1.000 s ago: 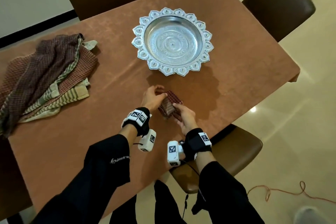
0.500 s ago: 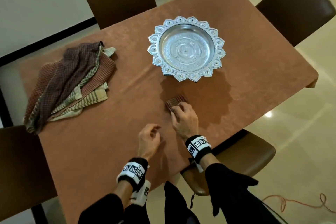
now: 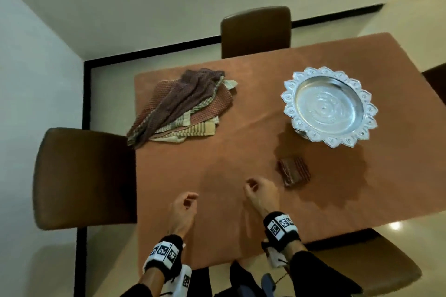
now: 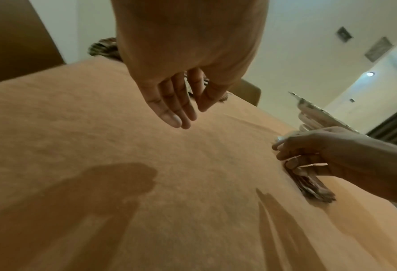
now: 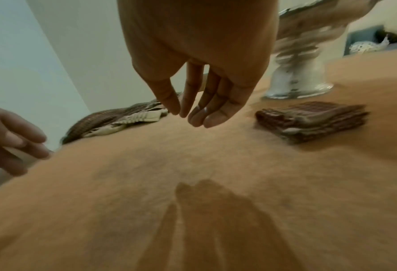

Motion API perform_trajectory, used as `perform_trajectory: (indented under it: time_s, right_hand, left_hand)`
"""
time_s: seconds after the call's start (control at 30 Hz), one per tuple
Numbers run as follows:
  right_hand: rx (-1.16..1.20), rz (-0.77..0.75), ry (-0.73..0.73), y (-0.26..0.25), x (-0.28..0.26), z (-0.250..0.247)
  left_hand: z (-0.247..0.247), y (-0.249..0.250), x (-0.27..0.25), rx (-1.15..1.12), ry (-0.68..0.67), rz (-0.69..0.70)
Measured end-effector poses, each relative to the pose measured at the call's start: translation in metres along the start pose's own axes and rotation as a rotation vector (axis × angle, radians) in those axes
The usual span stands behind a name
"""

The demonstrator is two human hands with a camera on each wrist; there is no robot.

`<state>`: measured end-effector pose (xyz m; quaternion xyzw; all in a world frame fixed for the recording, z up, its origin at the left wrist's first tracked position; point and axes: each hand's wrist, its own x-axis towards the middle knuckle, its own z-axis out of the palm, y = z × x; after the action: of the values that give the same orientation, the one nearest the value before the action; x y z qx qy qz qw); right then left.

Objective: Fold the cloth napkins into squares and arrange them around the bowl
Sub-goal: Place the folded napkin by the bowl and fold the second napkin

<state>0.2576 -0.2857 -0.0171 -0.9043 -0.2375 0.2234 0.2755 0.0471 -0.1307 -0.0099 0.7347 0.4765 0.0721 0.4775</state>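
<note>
Both hands hang empty, fingers loosely curled, over the table (image 3: 241,152): 1 folded napkin (image 3: 294,172) lies just beyond the right hand (image 3: 261,191), near the silver bowl (image 3: 329,106). The unfolded pile (image 3: 183,101) sits well beyond the left hand (image 3: 182,210). Best next: lift only the top cloth by a corner.

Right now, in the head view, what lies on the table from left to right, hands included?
Pile of unfolded napkins → left hand → right hand → folded napkin → silver bowl.
</note>
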Motion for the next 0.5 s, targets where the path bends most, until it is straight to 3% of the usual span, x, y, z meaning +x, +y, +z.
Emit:
perform_trajectory:
  time_s: [0.1,0.2,0.37,0.5]
  right_hand:
    - [0.054,-0.024,-0.199,-0.056,0.009,0.033]
    - [0.096,-0.035,-0.29,-0.11,0.032,0.061]
    - [0.121,0.002,-0.31,-0.174,0.073,0.09]
    - [0.231,0.039,-0.271,-0.195,0.087,0.101]
  left_hand:
    - [-0.038,-0.009,0.029,0.034,0.101,-0.051]
    - [-0.073,-0.008,0.076,0.104,0.17,-0.05]
    - [-0.116,-0.003,0.176,0.247,0.271,-0.078]
    - [-0.125,0.001,0.229,0.314,0.253,-0.136]
